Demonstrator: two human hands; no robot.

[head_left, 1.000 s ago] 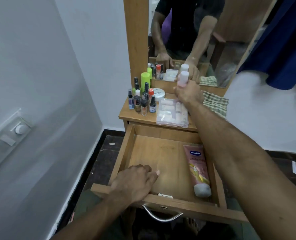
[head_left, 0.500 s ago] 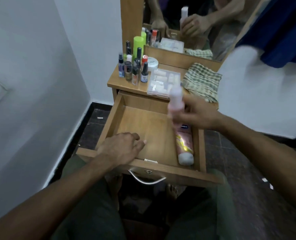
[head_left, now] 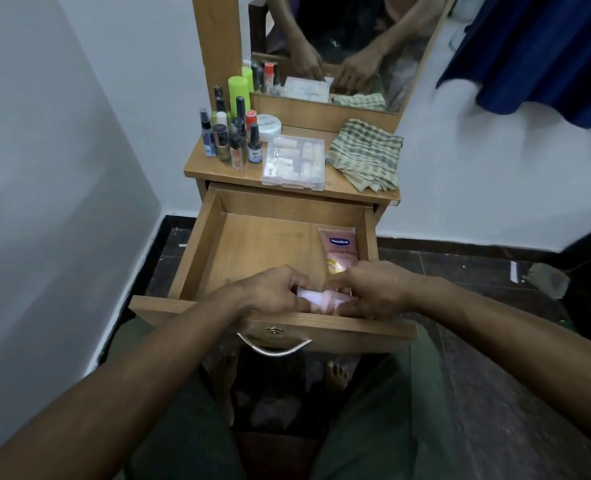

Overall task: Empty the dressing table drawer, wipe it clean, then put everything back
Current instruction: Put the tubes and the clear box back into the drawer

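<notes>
The pink tube (head_left: 341,252) lying in the drawer (head_left: 197,244) reads "Vaseline" on a blue oval; the line under it is too blurred to read in full. It lies along the drawer's right wall, at 3 o'clock on the drawer floor, its lower end hidden by the right hand (head_left: 373,289). A small dark bottle (head_left: 254,144) on the desk (head_left: 342,188) carries a label starting "NIV".

Both hands sit at 6 o'clock in the drawer, just behind its front board. The left hand (head_left: 273,291) and the right hand each curl their fingers round a pale pink bottle (head_left: 321,299) lying crosswise between them. The rest of the drawer floor, from 9 to 12 o'clock, is bare wood. A curved metal handle (head_left: 274,346) hangs on the drawer front.

On the desk, a cluster of small bottles (head_left: 230,133) and a green can (head_left: 238,93) stand at 10 o'clock, a white jar (head_left: 269,126) behind them, a clear plastic box (head_left: 294,162) at the middle front edge, and a checked cloth (head_left: 365,154) at 2 o'clock. A mirror (head_left: 339,46) rises behind. White walls close in on both sides; blue cloth (head_left: 543,57) hangs at upper right. The floor (head_left: 494,393) is dark tile.
</notes>
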